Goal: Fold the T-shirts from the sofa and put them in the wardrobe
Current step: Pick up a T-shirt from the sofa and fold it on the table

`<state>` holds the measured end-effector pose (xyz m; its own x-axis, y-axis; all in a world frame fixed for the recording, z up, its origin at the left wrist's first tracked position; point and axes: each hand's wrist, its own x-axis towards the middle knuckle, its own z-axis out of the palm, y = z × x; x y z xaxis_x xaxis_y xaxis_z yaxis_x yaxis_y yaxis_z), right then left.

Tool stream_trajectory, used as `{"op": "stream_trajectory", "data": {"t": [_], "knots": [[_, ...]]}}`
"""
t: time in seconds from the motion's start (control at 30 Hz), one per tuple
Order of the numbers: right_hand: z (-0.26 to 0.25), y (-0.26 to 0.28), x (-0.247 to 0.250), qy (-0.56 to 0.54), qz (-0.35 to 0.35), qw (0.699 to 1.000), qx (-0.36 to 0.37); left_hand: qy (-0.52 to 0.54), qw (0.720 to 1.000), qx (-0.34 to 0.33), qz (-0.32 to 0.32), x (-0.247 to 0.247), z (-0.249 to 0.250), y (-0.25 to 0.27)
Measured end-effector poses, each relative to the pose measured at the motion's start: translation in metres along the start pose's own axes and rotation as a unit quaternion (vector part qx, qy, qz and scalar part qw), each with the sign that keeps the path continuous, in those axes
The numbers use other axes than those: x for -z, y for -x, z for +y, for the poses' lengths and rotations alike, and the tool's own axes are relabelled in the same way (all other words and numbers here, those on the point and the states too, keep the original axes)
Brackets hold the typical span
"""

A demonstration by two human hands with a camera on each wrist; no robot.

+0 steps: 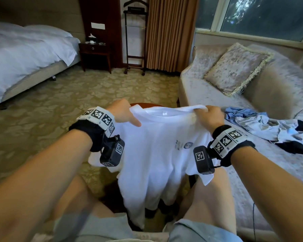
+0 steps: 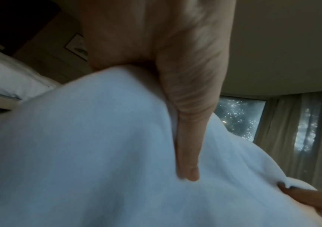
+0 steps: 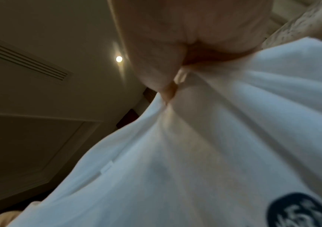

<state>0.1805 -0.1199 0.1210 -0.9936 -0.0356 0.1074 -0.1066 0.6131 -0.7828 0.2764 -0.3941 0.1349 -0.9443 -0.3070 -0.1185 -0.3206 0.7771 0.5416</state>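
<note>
White cotton T-shirt (image 1: 157, 154) w/ small dark round chest logo is held up in the air in front of the seated person, above the knees, clear of the sofa. Collar edge is uppermost; body hangs down between the legs.

L hand (image 1: 123, 113): grasping the shirt's shoulder on the person's left, thumb laid across the front of the fabric, fingers behind. Left wrist view confirms: thumb (image 2: 187, 138) pressed flat on white cloth, cloth bunched under the palm.

R hand (image 1: 209, 117): grasping the opposite shoulder, fingers curled over the top edge. Right wrist view shows fabric pinched and gathered into creases at the fingers (image 3: 156, 64); logo visible at lower right of that view.

Shirt stretches between both hands, approx. level, front facing the person.

Pale plush upholstered sofa (image 1: 217, 95) sits to the person's right. Heap of crumpled light-blue, white and dark garments (image 1: 269, 128) lies on the seat near its front edge, just beside the R hand, not touching the held shirt. Fringed square cushion (image 1: 238, 69) leans against the sofa back.
</note>
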Motion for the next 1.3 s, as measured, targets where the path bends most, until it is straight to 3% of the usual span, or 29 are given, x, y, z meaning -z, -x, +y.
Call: {"op": "stream_trajectory", "data": {"t": [0.13, 0.27, 0.4, 0.57, 0.7, 0.8, 0.9, 0.97, 1.03, 1.1, 1.2, 1.3], "knots": [[-0.009, 0.000, -0.003, -0.079, -0.053, 0.994, -0.048, -0.008, 0.999, -0.023, 0.037, 0.008, -0.011, -0.004], [-0.008, -0.010, -0.008, -0.018, -0.079, 0.997, -0.007, -0.038, 0.994, -0.005, 0.103, 0.008, -0.031, -0.020], [0.010, -0.035, -0.020, 0.038, -0.037, 0.999, 0.000, -0.064, 0.986, 0.042, 0.146, 0.013, -0.048, -0.035], [0.019, -0.066, -0.032, 0.026, -0.015, 0.999, -0.033, 0.025, 0.991, 0.069, 0.113, 0.030, -0.061, -0.057], [0.014, -0.098, -0.044, 0.135, -0.020, 0.986, -0.094, 0.095, 0.984, 0.142, 0.057, 0.046, -0.058, -0.086], [0.009, -0.126, -0.056, 0.180, -0.018, 0.973, -0.141, 0.121, 0.976, 0.175, 0.054, 0.048, -0.047, -0.111], [0.006, -0.148, -0.065, 0.200, -0.035, 0.970, -0.136, 0.065, 0.981, 0.156, 0.095, 0.044, -0.048, -0.141], [0.006, -0.162, -0.072, 0.215, -0.045, 0.968, -0.119, -0.028, 0.986, 0.128, 0.104, 0.039, -0.056, -0.159], [0.006, -0.177, -0.083, 0.195, -0.053, 0.973, -0.113, -0.161, 0.970, 0.115, 0.144, 0.031, -0.064, -0.177], [0.003, -0.196, -0.101, 0.163, -0.056, 0.978, -0.115, -0.222, 0.946, 0.136, 0.193, 0.024, -0.068, -0.198], [-0.003, -0.232, -0.140, 0.073, -0.042, 0.991, -0.102, -0.158, 0.953, 0.164, 0.199, 0.018, -0.070, -0.241], [-0.003, -0.250, -0.179, -0.051, -0.143, 0.988, -0.010, 0.015, 0.975, 0.138, 0.173, 0.004, -0.082, -0.281]]}}
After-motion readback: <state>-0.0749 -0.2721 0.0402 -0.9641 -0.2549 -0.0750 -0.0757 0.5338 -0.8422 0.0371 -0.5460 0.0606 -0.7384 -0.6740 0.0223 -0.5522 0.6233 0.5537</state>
